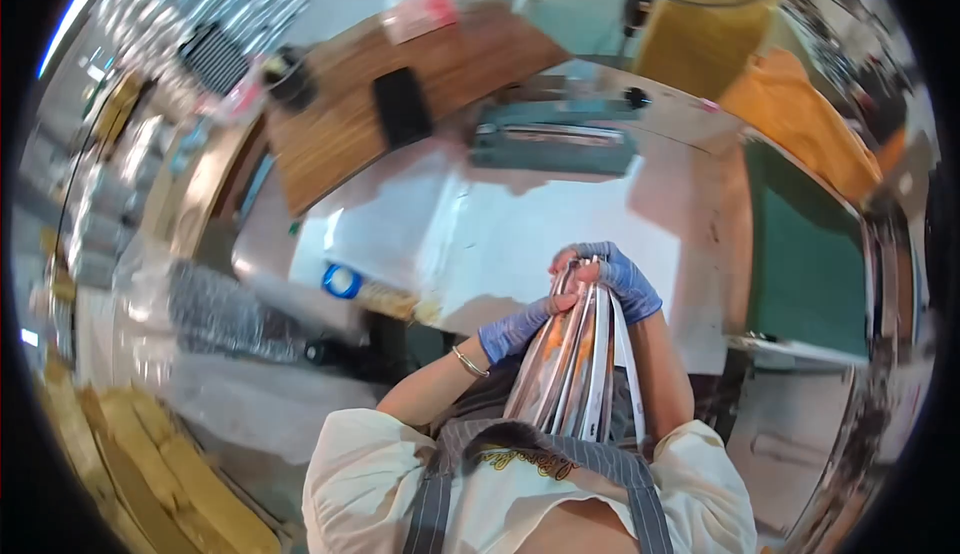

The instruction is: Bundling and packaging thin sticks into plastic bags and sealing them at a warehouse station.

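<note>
Several long, thin, flat strips [572, 374], whitish with some orange, are bunched at their far ends and fan out toward my body. My left hand [532, 320], in a blue fingerless glove, pinches the bunch from the left side. From the right, my right hand [622, 282], gloved the same way, is closed round the same ends. The strips hang over my lap at the near edge of a white work surface [540, 224]. Their exact kind cannot be made out. Beyond my hands lies a grey-green tool or holder [552, 142] with a long slot.
A brown wooden board [340, 159] bears a black phone-like slab [402, 107] and a dark cup [288, 78]. A blue ring-shaped roll [341, 280] lies at the left. On the right are a dark green panel [805, 244] and orange cloth [800, 119]. Clear plastic wrapping [230, 309] is far left.
</note>
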### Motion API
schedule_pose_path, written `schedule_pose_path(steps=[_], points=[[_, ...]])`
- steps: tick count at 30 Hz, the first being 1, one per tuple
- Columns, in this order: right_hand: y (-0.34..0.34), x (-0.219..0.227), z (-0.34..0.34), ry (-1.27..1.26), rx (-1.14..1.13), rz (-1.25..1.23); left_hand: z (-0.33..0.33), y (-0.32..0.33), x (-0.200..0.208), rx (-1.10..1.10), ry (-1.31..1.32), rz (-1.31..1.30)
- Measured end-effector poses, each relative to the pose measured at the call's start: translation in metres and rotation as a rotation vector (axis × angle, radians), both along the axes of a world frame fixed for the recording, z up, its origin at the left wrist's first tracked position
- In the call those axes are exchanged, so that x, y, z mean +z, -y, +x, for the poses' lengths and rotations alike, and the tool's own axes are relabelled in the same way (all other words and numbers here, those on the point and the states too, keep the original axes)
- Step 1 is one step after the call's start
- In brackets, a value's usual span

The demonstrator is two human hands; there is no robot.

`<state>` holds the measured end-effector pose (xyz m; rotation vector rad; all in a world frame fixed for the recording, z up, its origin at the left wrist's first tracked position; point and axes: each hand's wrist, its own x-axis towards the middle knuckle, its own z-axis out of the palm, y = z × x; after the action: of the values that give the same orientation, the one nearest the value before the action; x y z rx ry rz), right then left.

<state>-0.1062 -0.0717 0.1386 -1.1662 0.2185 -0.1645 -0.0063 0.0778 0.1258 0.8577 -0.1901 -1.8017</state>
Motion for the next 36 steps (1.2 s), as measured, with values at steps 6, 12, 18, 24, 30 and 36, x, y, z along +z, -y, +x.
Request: schedule_pose_path(steps=[6, 12, 18, 24, 30, 36], points=[[-0.053, -0.024, 0.060, -0.069, 0.020, 0.175, 0.216, -0.077, -0.053, 0.295, 1.463, 0.026], [-0.068, -0.057, 0.089, -0.133, 0.049, 0.082, 0.276, -0.079, -0.089, 0.420, 2.211, -0.218], [-0.060, -0.081, 0.083, -0.237, -0.088, 0.020, 0.157, -0.039, -0.035, 0.318, 1.244, -0.071], [-0.074, -0.073, 0.108, -0.103, 0.027, -0.147, 0.111, -0.050, -0.037, 0.558, 0.861, 0.087], [-0.055, -0.070, 0.090, -0.236, -0.042, -0.096, 0.172, -0.086, -0.037, 0.775, 1.126, -0.090], [-0.047, -0.070, 0.084, -0.176, -0.100, -0.235, 0.130, -0.063, -0.052, 0.373, 1.583, 0.154]])
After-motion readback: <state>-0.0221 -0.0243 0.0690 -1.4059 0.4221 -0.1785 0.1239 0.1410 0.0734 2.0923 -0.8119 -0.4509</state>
